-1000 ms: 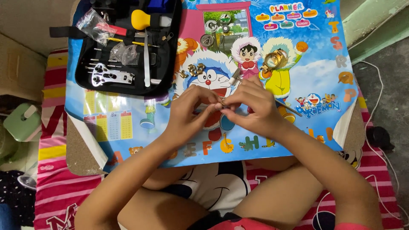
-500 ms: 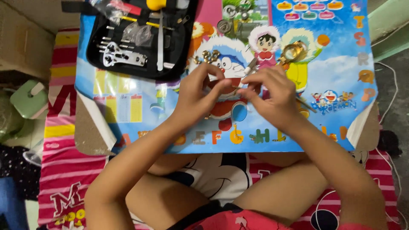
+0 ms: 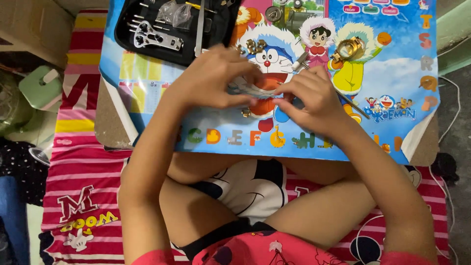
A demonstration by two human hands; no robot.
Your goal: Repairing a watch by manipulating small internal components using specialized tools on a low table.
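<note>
My left hand point(image 3: 216, 81) and my right hand point(image 3: 311, 98) meet fingertip to fingertip over a low table covered by a bright cartoon poster point(image 3: 392, 83). The left fingers pinch a small metal part that is mostly hidden between the hands. A thin metal tool point(image 3: 355, 108) runs through my right hand, its tip point(image 3: 300, 61) pointing up and its other end sticking out to the lower right. A gold watch case point(image 3: 349, 49) lies just beyond the right hand. A cluster of small gold parts point(image 3: 255, 46) sits near the left fingers.
A black open tool case point(image 3: 162, 24) with several metal tools lies at the table's far left. Round watch pieces point(image 3: 273, 13) sit at the far edge. A tiny gold piece point(image 3: 245, 113) lies below the hands. A striped mat point(image 3: 83, 196) covers the floor, with a green lid point(image 3: 41, 87) at the left.
The view has tilted down, so the table sits higher in the picture. Both hands stay pinched together over the same spot on the poster.
</note>
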